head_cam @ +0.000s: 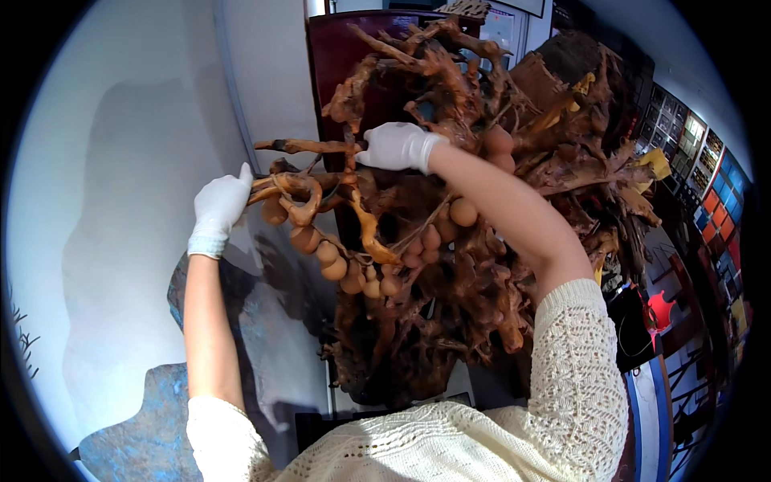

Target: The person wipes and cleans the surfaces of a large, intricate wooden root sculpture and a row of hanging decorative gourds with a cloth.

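Note:
A large polished root carving (464,289) of twisted brown wood stands before me. My left hand (217,202), in a white glove, grips the end of a branch (301,181) at its left side, thumb pointing up. My right hand (399,146), also gloved, is closed on a thinner horizontal branch (295,146), close to where an upright branch (349,158) crosses it; the fingertips are partly hidden. Below the hands a string of small tan gourds (333,268) hangs along the wood. A larger gourd (499,149) sits beyond my right forearm.
A pale wall (132,181) rises close on the left, with a blue-brown mottled slab (144,422) low against it. Behind the carving is a dark red panel (343,78). Root tips project rightward, some bearing yellow pieces (656,162). Shelving (692,138) lines the far right.

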### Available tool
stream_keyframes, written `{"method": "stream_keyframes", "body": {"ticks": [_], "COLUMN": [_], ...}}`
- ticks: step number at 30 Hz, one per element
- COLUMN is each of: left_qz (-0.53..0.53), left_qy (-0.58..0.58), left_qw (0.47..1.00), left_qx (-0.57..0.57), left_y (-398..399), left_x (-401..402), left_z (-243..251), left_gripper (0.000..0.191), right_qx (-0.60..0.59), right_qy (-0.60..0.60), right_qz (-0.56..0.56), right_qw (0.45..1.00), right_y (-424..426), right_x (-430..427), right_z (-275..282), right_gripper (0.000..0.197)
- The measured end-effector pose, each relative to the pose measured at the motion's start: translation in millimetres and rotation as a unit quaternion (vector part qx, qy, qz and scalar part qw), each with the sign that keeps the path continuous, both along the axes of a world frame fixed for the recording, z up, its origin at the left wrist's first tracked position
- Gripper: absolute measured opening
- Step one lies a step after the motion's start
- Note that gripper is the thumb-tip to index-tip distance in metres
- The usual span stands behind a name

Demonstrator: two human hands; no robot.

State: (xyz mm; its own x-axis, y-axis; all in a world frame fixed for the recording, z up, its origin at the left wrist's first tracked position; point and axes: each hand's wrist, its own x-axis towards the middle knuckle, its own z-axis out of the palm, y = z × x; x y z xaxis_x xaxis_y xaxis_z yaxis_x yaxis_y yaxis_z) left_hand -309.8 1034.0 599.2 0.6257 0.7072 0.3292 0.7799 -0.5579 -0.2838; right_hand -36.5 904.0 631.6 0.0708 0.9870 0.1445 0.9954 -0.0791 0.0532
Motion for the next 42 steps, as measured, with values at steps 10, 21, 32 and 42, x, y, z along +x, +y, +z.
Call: {"method": "stream_keyframes", "body": {"ticks": [10,21,32,42], "left_qz": [-0.016,0.0,-0.006,-0.016], "left_qy": [0.013,0.009,0.003,0.005], "left_qw": [0.998,0.999,0.998,0.999], "left_qx": [0.052,0.053,0.06,0.04], "left_y": [13,6,5,16], "left_x": [-8,1,-1,-1], "left_z": [-6,-7,-7,-10], "left_gripper": [0.055,0.054,0.043,0.047], "right_qx": [0.338,0.6,0.312,-0.059], "right_qy": [-0.371,0.027,-0.22,-0.195], "right_qz": [0.119,0.156,-0.076,-0.058], "right_qw": [0.857,0.784,0.921,0.977], "right_y": [-72,-107,-23,-39], "right_x": [27,33,9,-8], "right_z": [-68,-9,4,81], "right_gripper": [0.046,0.036,0.022,0.03]}}
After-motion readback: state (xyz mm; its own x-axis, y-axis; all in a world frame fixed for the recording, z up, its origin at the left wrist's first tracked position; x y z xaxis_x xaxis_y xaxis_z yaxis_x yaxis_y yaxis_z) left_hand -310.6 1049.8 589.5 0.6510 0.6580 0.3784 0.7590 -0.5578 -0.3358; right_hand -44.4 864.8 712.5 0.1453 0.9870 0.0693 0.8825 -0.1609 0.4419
